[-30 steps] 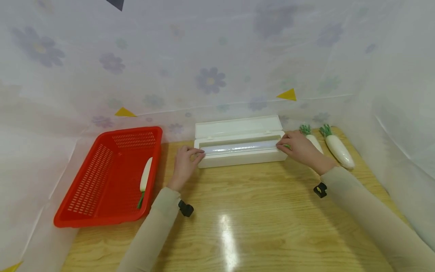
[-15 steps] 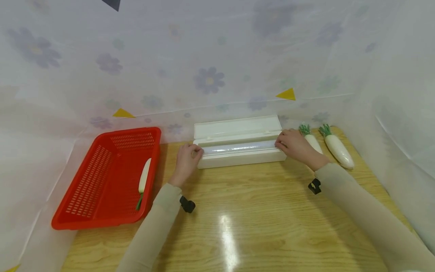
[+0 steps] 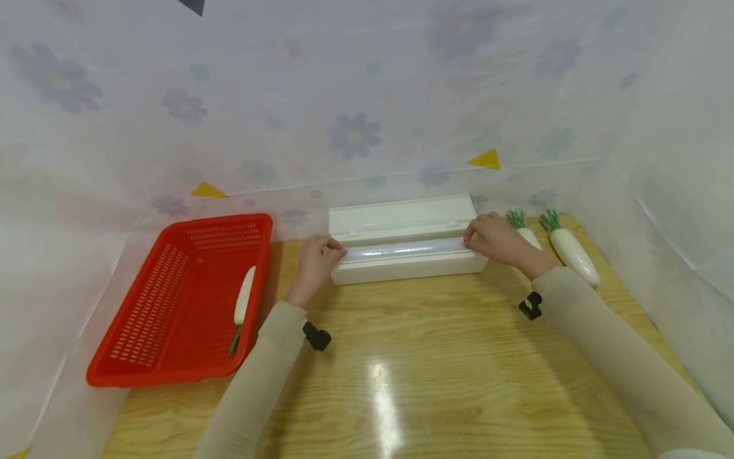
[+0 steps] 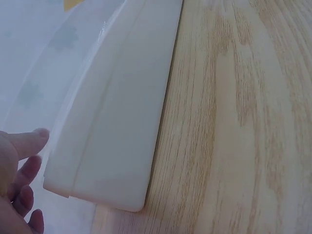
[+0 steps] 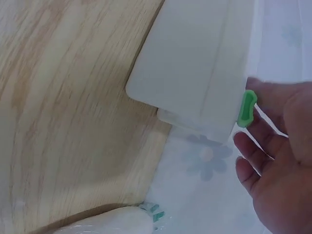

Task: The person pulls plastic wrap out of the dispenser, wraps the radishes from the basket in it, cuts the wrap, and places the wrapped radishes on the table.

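Observation:
A long white cling film dispenser box [image 3: 407, 271] lies at the back of the table, its lid [image 3: 401, 215] raised. Shiny cling film [image 3: 401, 250] runs along its opening. At the left end, my left hand [image 3: 313, 262] pinches the film's edge between thumb and fingertips. My right hand [image 3: 497, 239] pinches the film at the other end, fingers curled. A green slider [image 5: 247, 108] shows on the box's end beside the right fingers in the right wrist view. Two white radishes with green tops, the nearer one [image 3: 528, 235] partly behind the right hand and the other [image 3: 573, 255], lie to the right.
A red plastic basket [image 3: 172, 376] stands on the left, with a slim white radish [image 3: 244, 296] inside against its right wall. The wooden table [image 3: 436, 370] stretches in front of the box. A flowered sheet [image 3: 275, 127] hangs close behind.
Both hands have risen slightly at the box's ends, and the right has shifted a little left. The green slider, visible by the right fingers earlier, is now hidden in the head view.

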Demonstrator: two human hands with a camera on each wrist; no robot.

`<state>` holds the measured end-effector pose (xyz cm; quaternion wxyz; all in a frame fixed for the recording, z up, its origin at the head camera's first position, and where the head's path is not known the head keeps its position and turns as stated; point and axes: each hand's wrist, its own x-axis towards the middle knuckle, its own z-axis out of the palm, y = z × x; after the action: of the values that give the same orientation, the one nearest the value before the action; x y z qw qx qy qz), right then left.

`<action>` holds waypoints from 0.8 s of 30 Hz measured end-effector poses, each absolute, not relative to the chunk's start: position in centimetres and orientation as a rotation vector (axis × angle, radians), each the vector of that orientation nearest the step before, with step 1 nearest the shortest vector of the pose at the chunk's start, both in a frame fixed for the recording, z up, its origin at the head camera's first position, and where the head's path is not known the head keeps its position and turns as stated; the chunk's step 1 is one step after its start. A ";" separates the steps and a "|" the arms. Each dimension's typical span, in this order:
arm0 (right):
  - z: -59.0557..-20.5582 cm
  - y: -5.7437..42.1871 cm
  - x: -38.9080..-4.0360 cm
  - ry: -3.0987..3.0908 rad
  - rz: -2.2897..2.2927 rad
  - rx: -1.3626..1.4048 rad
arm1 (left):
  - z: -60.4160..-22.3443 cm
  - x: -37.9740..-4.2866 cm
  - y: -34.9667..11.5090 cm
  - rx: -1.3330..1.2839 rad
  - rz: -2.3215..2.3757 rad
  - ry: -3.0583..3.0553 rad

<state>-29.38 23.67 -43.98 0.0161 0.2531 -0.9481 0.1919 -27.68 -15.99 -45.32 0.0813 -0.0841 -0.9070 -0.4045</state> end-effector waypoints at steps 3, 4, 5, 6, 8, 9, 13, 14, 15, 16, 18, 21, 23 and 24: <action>-44.0 24.0 -29.4 -2.967 0.753 0.688 | -45.5 -27.8 -16.1 -0.239 -1.326 -2.661; -44.0 24.1 -29.4 -2.974 0.796 0.652 | -45.6 -27.9 -16.2 -0.233 -1.351 -2.651; -44.0 24.2 -29.4 -2.978 0.835 0.616 | -45.7 -27.9 -16.2 -0.221 -1.374 -2.645; -44.0 24.2 -29.4 -2.984 0.856 0.593 | -45.7 -27.9 -16.3 -0.206 -1.391 -2.642; -43.9 24.3 -29.4 -2.988 0.887 0.563 | -45.7 -27.9 -16.3 -0.166 -1.444 -2.636; -43.9 24.4 -29.5 -2.990 0.904 0.549 | -45.8 -27.9 -16.4 -0.144 -1.467 -2.633; -43.9 24.5 -29.6 -2.997 0.983 0.471 | -45.8 -28.1 -16.5 -0.105 -1.505 -2.621; -44.0 24.5 -29.6 -3.001 1.001 0.440 | -45.7 -28.1 -16.5 -0.105 -1.500 -2.617; -44.0 24.6 -29.6 -3.003 1.023 0.414 | -45.7 -28.1 -16.5 -0.104 -1.507 -2.606; -44.0 24.6 -29.6 -3.004 1.036 0.401 | -45.7 -28.1 -16.5 -0.101 -1.523 -2.592; -44.1 24.7 -29.6 -3.002 1.061 0.391 | -45.7 -28.1 -16.5 -0.083 -1.581 -2.552; -44.1 24.8 -29.7 -2.992 1.095 0.380 | -45.6 -28.2 -16.4 -0.035 -1.673 -2.495; -44.0 24.9 -29.7 -2.983 1.115 0.361 | -45.6 -28.4 -16.5 -0.008 -1.699 -2.474; -44.0 24.9 -29.7 -2.975 1.131 0.347 | -45.6 -28.4 -16.5 0.005 -1.702 -2.470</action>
<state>-29.74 24.93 -43.97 -0.0302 0.1083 -0.9288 0.3531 -28.44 -16.52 -45.58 0.0710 0.0016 -0.8213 -0.5661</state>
